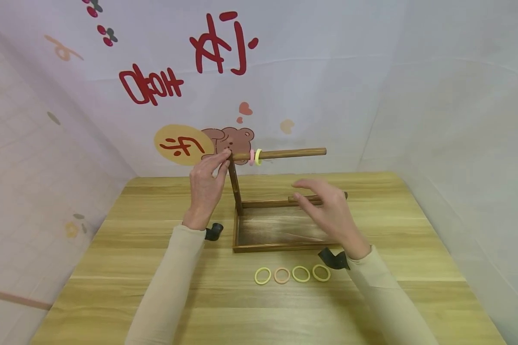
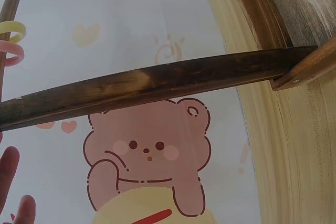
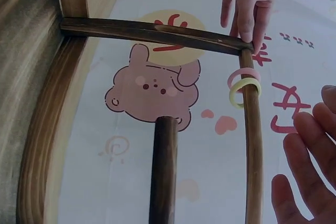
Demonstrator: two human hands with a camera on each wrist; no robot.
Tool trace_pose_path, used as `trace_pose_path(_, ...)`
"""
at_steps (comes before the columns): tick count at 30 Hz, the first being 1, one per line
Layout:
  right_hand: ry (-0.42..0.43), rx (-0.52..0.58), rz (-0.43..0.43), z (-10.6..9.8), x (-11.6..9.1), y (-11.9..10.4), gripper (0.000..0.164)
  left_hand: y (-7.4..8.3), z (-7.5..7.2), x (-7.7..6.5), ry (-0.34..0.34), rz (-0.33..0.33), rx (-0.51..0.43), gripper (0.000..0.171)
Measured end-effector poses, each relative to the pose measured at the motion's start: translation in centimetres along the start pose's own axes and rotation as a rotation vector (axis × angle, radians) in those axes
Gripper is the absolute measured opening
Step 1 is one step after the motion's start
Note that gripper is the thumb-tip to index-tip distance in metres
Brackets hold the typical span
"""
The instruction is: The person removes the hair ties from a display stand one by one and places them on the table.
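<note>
Above the tray [image 1: 280,247], rod [image 1: 298,153] through two rings [image 1: 256,158]

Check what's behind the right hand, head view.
A lower wooden rod; both ends show, but the right hand covers a stretch between. Part of the wooden tray is hidden too.

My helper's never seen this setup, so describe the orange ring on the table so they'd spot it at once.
On the wooden table, find the low brown tray. In front of it, on its near side, four rings lie in a row. The orange ring is second from the left, the only one there that isn't yellow.
</note>
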State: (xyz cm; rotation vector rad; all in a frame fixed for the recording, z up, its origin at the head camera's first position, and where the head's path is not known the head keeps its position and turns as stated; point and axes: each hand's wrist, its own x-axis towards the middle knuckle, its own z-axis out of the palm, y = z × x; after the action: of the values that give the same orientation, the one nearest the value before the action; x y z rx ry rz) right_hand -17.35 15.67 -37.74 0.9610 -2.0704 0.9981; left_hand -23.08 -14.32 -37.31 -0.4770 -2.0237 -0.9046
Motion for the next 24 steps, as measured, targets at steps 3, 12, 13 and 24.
trace_pose_path(3, -0.003, 0.000, 0.001, 0.2, 0.9, 0.1, 0.029, 0.0, -0.1, 0.0, -0.007, 0.007, 0.007, 0.024)
trace_pose_path(12, -0.016, 0.002, 0.005, 0.7, 3.4, 0.1, 0.030, 0.0, -0.2, 0.1, -0.020, 0.019, 0.014, 0.024)
trace_pose_path(13, -0.021, 0.000, 0.010, 0.8, 3.7, 0.1, 0.030, 0.0, -0.2, 0.1, -0.022, 0.020, 0.016, 0.024)
trace_pose_path(24, -0.068, -0.070, 0.020, 1.5, 6.4, 0.5, 0.031, 0.0, -0.5, 0.4, -0.050, 0.023, 0.035, 0.024)
